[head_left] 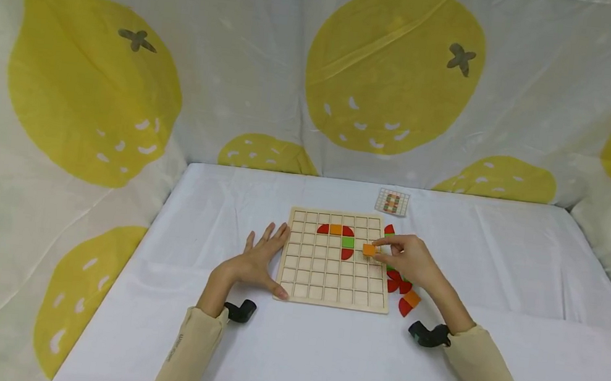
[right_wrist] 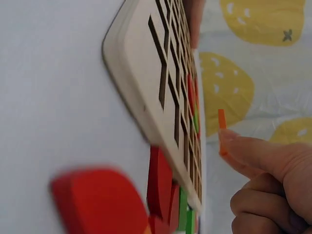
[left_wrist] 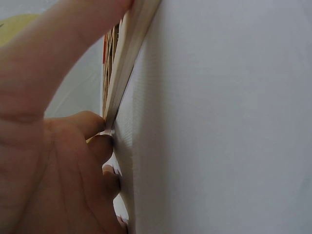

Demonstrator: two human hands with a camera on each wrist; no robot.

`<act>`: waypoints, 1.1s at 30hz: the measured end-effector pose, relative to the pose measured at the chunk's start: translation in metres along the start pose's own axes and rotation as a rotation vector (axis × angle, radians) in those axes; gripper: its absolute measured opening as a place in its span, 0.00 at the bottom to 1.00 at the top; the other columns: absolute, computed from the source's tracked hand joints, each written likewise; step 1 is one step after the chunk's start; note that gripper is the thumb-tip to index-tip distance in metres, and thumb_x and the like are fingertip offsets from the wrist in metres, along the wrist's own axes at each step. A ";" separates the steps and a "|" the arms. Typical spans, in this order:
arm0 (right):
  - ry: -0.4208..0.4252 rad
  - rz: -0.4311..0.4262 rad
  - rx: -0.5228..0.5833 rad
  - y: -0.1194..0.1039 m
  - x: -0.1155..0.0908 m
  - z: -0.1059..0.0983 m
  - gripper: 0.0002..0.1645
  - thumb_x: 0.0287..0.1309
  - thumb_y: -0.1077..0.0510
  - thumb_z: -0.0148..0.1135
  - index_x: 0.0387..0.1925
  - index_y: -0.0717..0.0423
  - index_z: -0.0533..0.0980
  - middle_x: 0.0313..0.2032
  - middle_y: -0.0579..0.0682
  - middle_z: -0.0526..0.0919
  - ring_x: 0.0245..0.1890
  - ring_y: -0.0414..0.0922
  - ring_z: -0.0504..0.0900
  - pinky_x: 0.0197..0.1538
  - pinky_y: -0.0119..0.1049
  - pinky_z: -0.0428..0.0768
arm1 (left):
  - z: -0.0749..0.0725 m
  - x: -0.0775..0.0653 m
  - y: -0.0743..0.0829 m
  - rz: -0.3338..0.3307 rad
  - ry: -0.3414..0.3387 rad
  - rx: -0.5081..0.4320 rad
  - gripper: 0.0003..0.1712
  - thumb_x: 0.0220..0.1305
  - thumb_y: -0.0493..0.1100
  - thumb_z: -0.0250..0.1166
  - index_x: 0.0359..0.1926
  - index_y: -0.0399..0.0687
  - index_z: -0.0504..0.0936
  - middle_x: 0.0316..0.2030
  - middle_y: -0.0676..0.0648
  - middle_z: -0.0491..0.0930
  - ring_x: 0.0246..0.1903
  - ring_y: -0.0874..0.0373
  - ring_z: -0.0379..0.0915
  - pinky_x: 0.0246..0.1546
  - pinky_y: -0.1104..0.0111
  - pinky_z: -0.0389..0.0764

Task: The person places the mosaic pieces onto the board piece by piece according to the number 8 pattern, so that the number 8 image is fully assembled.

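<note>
A wooden grid board (head_left: 302,277) lies flat on the white cloth. In its upper cells sit red quarter-round tiles (head_left: 347,254), an orange square tile (head_left: 336,230) and a green square tile (head_left: 348,242). My left hand (head_left: 253,263) rests at the board's left side, fingers spread, thumb at the near left corner; the left wrist view shows fingertips against the board's edge (left_wrist: 122,63). Over the right part of the board, my right hand (head_left: 409,258) pinches another orange square tile (head_left: 369,250) between thumb and finger. That tile appears edge-on above the board in the right wrist view.
Loose red, green and orange tiles (head_left: 405,306) lie along the board's right side, partly under the right hand. A small pattern card (head_left: 392,202) with a printed grid lies behind the board. A lemon-print cloth (head_left: 251,73) hangs behind the table.
</note>
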State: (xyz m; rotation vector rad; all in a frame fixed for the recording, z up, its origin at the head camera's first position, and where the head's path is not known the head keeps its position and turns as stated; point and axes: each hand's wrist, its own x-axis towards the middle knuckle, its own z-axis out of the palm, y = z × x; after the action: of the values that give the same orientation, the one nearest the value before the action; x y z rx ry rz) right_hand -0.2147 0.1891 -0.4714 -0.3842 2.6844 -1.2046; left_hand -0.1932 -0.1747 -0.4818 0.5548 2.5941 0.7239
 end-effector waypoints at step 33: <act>-0.018 -0.041 -0.018 -0.032 0.026 0.059 0.18 0.58 0.54 0.77 0.50 0.53 0.88 0.14 0.43 0.66 0.16 0.39 0.62 0.21 0.28 0.58 | -0.001 0.000 0.000 -0.001 0.002 -0.010 0.86 0.37 0.60 0.87 0.83 0.43 0.37 0.84 0.44 0.31 0.83 0.41 0.17 0.76 0.34 0.22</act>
State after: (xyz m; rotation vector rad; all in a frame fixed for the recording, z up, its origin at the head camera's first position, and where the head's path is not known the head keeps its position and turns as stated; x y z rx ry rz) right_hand -0.2190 0.1192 -0.4875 -0.4523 2.6861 -1.1835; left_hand -0.1938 -0.1749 -0.4815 0.5500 2.5907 0.7366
